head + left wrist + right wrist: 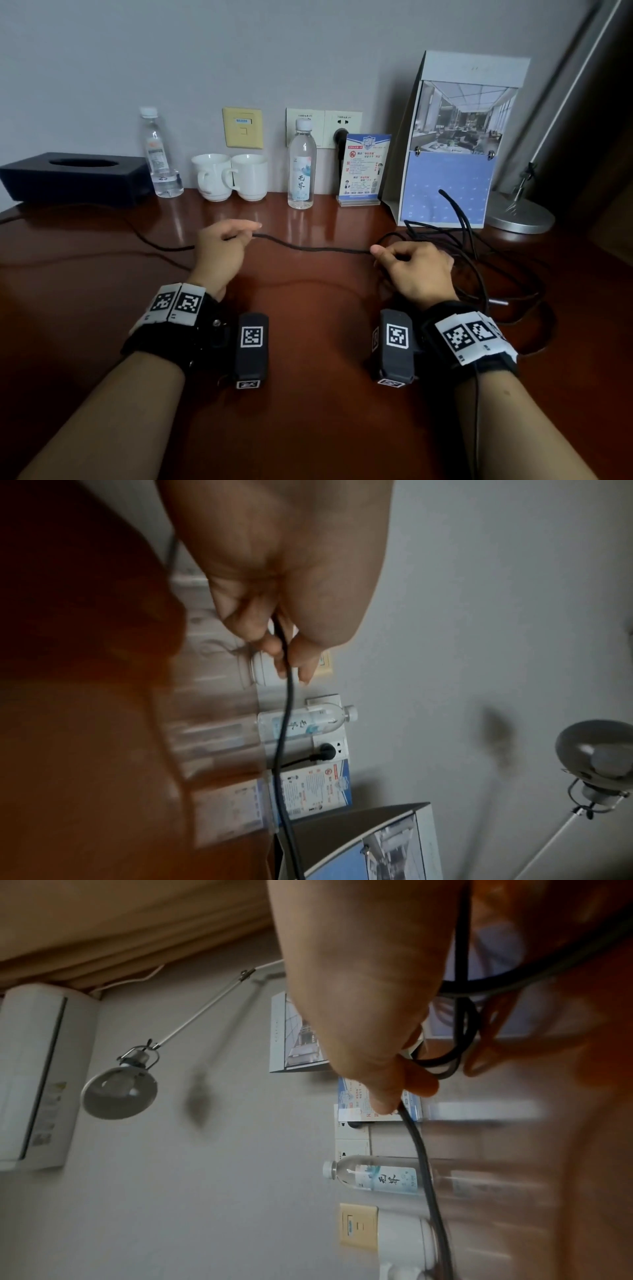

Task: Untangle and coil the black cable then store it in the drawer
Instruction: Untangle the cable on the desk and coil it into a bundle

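Note:
A black cable [308, 247] stretches nearly straight between my two hands above the brown desk [308, 428]. My left hand [222, 246] pinches it between thumb and fingers, and the left wrist view shows the cable [286, 723] running out from the fingers [270, 645]. My right hand [414, 263] grips the other end of the stretch, fingers curled round the cable [418, 1145]. Behind and right of that hand, several loose loops [479, 260] lie tangled on the desk. Another length trails left from my left hand. No drawer is in view.
Along the wall stand a dark tissue box [75, 178], two water bottles [300, 164], two white mugs [229, 176], a small sign stand [363, 169] and a standing calendar [452, 144]. A lamp base [520, 214] sits at the far right. A plug [340, 138] sits in the wall socket.

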`<action>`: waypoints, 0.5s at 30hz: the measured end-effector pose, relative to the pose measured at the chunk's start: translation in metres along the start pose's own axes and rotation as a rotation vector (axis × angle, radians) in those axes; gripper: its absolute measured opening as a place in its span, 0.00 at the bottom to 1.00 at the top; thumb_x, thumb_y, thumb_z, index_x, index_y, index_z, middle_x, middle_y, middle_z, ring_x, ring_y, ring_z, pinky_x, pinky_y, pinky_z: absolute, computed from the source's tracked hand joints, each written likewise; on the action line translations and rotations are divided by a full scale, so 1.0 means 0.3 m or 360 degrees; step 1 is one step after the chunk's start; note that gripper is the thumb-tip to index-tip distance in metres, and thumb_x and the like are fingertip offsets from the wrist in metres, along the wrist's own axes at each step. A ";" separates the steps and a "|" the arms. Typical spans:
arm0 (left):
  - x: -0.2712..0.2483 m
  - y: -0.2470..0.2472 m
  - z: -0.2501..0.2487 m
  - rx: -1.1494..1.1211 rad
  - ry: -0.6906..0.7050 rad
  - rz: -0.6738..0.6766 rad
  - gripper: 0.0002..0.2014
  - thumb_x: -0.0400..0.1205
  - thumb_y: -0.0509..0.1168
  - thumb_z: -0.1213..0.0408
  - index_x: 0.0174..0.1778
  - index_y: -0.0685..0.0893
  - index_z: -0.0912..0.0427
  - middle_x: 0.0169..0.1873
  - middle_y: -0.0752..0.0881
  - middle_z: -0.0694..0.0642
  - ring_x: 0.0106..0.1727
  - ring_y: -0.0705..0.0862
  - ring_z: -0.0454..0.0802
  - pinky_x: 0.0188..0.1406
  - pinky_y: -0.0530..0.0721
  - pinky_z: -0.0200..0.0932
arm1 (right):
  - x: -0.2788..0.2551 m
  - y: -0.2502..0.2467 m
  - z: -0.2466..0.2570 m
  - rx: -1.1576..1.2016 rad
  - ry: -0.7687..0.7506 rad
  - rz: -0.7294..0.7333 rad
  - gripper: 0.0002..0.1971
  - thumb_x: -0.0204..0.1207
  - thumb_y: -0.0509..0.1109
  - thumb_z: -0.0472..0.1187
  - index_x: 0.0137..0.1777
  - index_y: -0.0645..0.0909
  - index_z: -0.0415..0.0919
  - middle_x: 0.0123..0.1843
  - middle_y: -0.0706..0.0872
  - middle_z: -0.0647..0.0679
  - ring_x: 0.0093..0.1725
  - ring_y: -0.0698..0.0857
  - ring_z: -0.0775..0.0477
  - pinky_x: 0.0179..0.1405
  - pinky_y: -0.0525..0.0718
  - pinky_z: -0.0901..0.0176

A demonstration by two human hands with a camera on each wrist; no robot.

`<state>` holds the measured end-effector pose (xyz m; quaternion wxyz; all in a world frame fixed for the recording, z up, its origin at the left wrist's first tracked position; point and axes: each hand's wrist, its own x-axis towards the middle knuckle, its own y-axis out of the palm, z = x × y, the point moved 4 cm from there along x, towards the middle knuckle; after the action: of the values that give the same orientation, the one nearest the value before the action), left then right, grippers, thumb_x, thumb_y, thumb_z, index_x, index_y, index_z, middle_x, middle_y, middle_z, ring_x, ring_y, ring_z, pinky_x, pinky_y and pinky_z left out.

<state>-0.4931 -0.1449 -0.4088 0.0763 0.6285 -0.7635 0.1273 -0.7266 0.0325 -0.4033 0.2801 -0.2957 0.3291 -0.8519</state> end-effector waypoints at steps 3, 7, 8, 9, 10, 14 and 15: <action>-0.038 0.058 -0.019 0.0041 -0.0078 0.0281 0.11 0.84 0.63 0.68 0.58 0.86 0.52 0.46 0.87 0.44 0.24 0.79 0.30 0.17 0.69 0.26 | -0.002 0.009 0.022 0.0113 -0.0087 0.0043 0.17 0.74 0.71 0.62 0.36 0.90 0.51 0.37 0.92 0.52 0.51 0.88 0.44 0.65 0.78 0.51; -0.114 0.174 -0.062 -0.0040 -0.0068 0.0640 0.12 0.86 0.62 0.66 0.63 0.84 0.52 0.56 0.87 0.53 0.33 0.84 0.43 0.13 0.68 0.31 | -0.023 0.019 0.078 0.0246 -0.0196 0.0151 0.14 0.73 0.74 0.58 0.39 0.92 0.49 0.32 0.91 0.51 0.44 0.89 0.49 0.53 0.84 0.57; -0.139 0.207 -0.071 -0.0047 -0.0050 0.0726 0.13 0.86 0.61 0.67 0.65 0.83 0.54 0.56 0.86 0.56 0.35 0.84 0.44 0.13 0.68 0.32 | -0.030 0.026 0.093 0.0269 -0.0235 0.0182 0.13 0.73 0.74 0.58 0.40 0.92 0.49 0.30 0.90 0.51 0.42 0.89 0.50 0.50 0.84 0.58; -0.163 0.238 -0.078 -0.0039 -0.0023 0.0804 0.14 0.86 0.61 0.67 0.67 0.82 0.55 0.55 0.86 0.57 0.35 0.84 0.44 0.12 0.69 0.33 | -0.036 0.034 0.106 0.0274 -0.0275 0.0212 0.13 0.74 0.74 0.57 0.39 0.92 0.49 0.29 0.89 0.51 0.40 0.88 0.53 0.47 0.83 0.60; -0.184 0.263 -0.084 -0.0036 -0.0005 0.0872 0.14 0.87 0.60 0.66 0.68 0.81 0.56 0.52 0.86 0.57 0.34 0.83 0.44 0.13 0.69 0.34 | -0.042 0.042 0.117 0.0272 -0.0316 0.0236 0.13 0.74 0.74 0.56 0.38 0.91 0.49 0.28 0.88 0.52 0.37 0.86 0.56 0.44 0.82 0.63; -0.209 0.301 -0.090 0.0158 0.0029 0.0982 0.10 0.87 0.60 0.58 0.59 0.84 0.53 0.35 0.83 0.48 0.32 0.80 0.35 0.27 0.77 0.36 | -0.052 0.050 0.140 0.0271 -0.0435 0.0267 0.14 0.77 0.72 0.50 0.30 0.87 0.49 0.23 0.82 0.52 0.28 0.75 0.64 0.31 0.71 0.76; -0.199 0.295 -0.091 0.0299 0.0129 0.0942 0.11 0.86 0.60 0.54 0.53 0.86 0.54 0.34 0.82 0.46 0.33 0.80 0.34 0.34 0.77 0.37 | -0.053 0.050 0.142 0.0298 -0.0449 0.0277 0.13 0.78 0.72 0.48 0.33 0.89 0.47 0.24 0.82 0.50 0.28 0.74 0.64 0.31 0.71 0.75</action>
<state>-0.5690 -0.0651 -0.4081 0.0078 0.3775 -0.8946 0.2389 -0.6823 0.0169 -0.3933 0.4223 -0.3553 0.2301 -0.8015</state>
